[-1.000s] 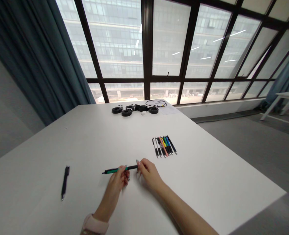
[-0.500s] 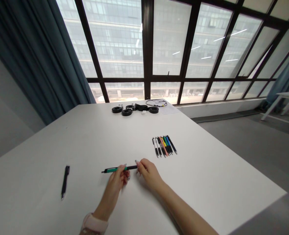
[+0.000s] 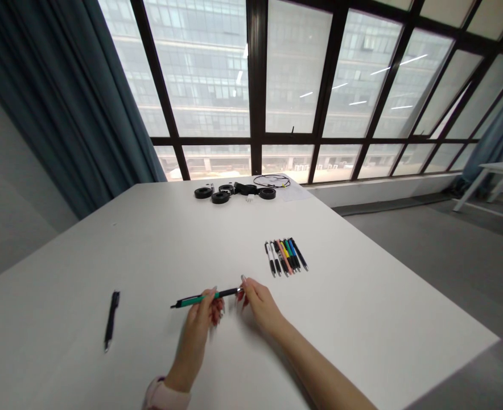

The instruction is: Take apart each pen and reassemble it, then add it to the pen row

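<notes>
A green and black pen [image 3: 189,301] is held above the white table, tilted a little with its dark end lower at the left. My left hand [image 3: 201,322] pinches it around the middle between thumb and fingers. At the pen's right end, the fingertips of my right hand [image 3: 259,303] close on the silver tip, which they partly cover. A black pen [image 3: 112,320] lies by itself on the table, left of my hands. Beyond my right hand, a row of several pens [image 3: 286,256] in white, pink, yellow, green, blue and black lies side by side.
Several black rolls [image 3: 221,197] sit at the far end of the white table [image 3: 157,245], beside a thin coiled black cable [image 3: 272,181]. The table's right edge slopes down towards me. Behind stand large windows and a blue curtain [image 3: 64,102].
The pen has tilted slightly, its left end moving down and left. My right hand has shifted slightly, and more of the silver tip shows. Both hands stay on the pen.
</notes>
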`<move>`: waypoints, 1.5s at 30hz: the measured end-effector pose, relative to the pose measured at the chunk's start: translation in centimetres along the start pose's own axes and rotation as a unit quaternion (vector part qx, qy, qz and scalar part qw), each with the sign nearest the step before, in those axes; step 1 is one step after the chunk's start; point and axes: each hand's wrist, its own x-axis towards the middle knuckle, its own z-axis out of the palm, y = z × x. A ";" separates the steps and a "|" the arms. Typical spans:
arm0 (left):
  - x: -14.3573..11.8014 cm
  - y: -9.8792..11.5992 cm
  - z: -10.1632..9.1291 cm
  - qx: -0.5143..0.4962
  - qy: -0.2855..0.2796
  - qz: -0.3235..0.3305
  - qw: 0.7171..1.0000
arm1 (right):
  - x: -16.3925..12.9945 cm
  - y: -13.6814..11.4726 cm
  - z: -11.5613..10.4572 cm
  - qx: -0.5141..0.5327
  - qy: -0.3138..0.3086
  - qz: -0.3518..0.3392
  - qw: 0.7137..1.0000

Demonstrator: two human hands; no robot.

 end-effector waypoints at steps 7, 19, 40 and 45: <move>0.3 -0.2 -0.2 -0.017 -0.006 -0.020 1.000 | -0.4 -0.8 -0.3 -0.058 -0.029 -0.027 0.998; 0.0 0.3 0.0 0.006 -0.015 -0.009 1.000 | 0.1 -0.1 0.1 0.041 -0.015 -0.009 0.999; 0.8 -0.7 -1.0 0.098 -0.008 0.014 0.995 | -0.7 -3.0 -1.8 -0.395 -0.082 -0.219 0.888; 1.0 -0.8 -1.1 0.130 0.000 0.010 0.992 | -0.8 -3.2 -1.8 -0.452 -0.106 -0.208 0.861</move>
